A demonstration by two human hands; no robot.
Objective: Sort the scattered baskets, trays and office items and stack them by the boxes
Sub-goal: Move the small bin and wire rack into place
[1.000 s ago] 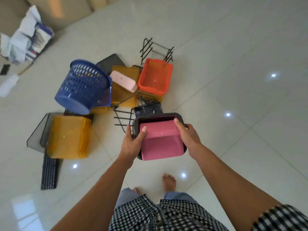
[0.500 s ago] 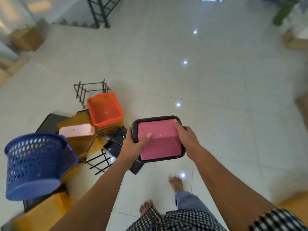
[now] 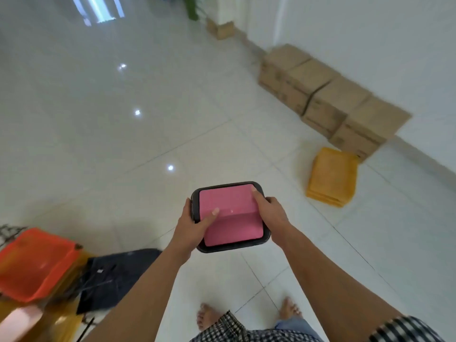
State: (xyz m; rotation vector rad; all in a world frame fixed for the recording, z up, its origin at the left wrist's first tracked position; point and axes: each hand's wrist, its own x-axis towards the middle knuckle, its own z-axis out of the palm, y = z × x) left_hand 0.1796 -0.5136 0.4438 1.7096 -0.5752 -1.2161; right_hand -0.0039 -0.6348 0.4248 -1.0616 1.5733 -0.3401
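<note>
A pink tray (image 3: 232, 217) sits inside a black tray (image 3: 195, 206), and I carry the pair in front of me above the floor. My left hand (image 3: 192, 224) grips their left edge, thumb lying on the pink surface. My right hand (image 3: 270, 214) grips the right edge, with a finger reaching over the pink tray's far corner. A row of cardboard boxes (image 3: 328, 99) stands along the white wall at the right. A stack of yellow envelopes (image 3: 332, 177) lies on the floor just in front of the boxes.
At the lower left lie an orange basket (image 3: 34, 262), a dark tray (image 3: 116, 270) and more yellow envelopes (image 3: 61, 324). Another cardboard box (image 3: 220, 29) stands far back by the wall. Glossy white tiles stretch between me and the boxes. My bare feet show below.
The view has swung right: the blue basket and wire racks have left the frame, and the boxes and yellow stack have come into sight. Both hands keep the same hold on the trays.
</note>
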